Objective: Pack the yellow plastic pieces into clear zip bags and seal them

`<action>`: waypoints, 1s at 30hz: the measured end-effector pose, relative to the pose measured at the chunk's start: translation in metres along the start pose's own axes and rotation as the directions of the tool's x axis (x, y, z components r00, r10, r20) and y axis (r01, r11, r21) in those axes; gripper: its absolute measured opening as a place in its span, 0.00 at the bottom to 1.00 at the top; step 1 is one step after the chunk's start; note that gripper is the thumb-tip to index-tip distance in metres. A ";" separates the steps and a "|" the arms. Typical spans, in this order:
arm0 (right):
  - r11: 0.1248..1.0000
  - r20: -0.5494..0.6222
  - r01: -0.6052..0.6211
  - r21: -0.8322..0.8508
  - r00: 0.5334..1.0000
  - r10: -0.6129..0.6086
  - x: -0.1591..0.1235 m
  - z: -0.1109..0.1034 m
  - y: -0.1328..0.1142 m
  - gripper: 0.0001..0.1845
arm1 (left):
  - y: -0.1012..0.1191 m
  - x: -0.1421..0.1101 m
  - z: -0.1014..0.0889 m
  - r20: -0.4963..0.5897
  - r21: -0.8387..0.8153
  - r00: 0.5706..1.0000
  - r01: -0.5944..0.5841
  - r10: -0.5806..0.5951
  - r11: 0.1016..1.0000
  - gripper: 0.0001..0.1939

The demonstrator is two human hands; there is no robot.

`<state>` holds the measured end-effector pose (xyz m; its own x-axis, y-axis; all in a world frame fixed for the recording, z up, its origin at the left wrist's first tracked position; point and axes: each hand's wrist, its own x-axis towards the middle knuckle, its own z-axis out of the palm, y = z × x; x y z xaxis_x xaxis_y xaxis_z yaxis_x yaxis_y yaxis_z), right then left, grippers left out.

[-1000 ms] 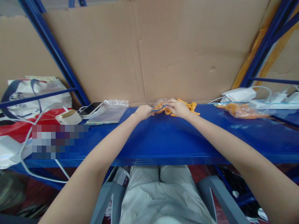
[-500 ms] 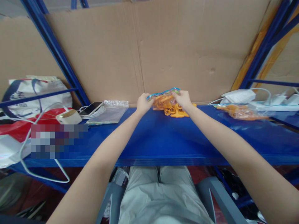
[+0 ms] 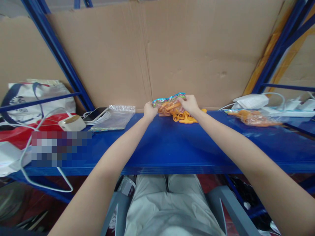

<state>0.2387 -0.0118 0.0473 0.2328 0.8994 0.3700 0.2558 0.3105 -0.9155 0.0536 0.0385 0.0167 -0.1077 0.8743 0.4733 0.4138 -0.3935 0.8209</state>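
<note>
Between my hands, near the back of the blue shelf, is a clear plastic bag (image 3: 168, 107) with a colourful printed top band and orange plastic pieces inside. My left hand (image 3: 150, 110) is closed on the bag's left top corner. My right hand (image 3: 190, 104) pinches the right end of the band. Several loose orange plastic pieces with round rings (image 3: 185, 118) lie on the shelf just beneath and beside my right hand, partly hidden by it.
A flat clear bag (image 3: 116, 118), a phone (image 3: 96, 114) and a white charger (image 3: 72, 123) with cables lie left. To the right are another bag of orange pieces (image 3: 251, 117), a white mask (image 3: 251, 101) and a power strip (image 3: 290, 112). Cardboard (image 3: 187, 49) stands behind the shelf (image 3: 167, 147).
Both hands and the bag have shifted slightly left. My left hand has also dropped a little, so the bag's band slants more. The loose orange pieces stay where they were.
</note>
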 end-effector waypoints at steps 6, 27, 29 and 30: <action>0.941 0.216 -0.047 0.334 0.976 -0.028 -0.006 -0.003 -0.007 0.07 | 0.014 -0.008 0.007 -0.063 -0.232 0.987 0.127 -0.145 0.964 0.03; 0.941 0.195 -0.130 0.312 0.978 0.071 -0.008 -0.002 0.004 0.04 | 0.008 -0.033 0.000 0.168 -0.142 0.969 0.205 -0.180 0.968 0.08; 0.937 0.175 -0.128 0.325 0.982 0.073 -0.008 0.000 0.003 0.06 | 0.010 -0.029 0.004 0.118 -0.166 0.975 0.208 -0.190 0.964 0.07; 0.935 0.147 -0.113 0.337 0.987 0.067 -0.007 0.002 0.003 0.07 | 0.012 -0.026 0.006 0.087 -0.185 0.977 0.210 -0.196 0.960 0.07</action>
<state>0.2361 -0.0167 0.0413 0.1091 0.9534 0.2812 -0.1036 0.2922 -0.9507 0.0667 0.0128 0.0124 -0.1077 0.9559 0.2732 0.2079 -0.2471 0.9464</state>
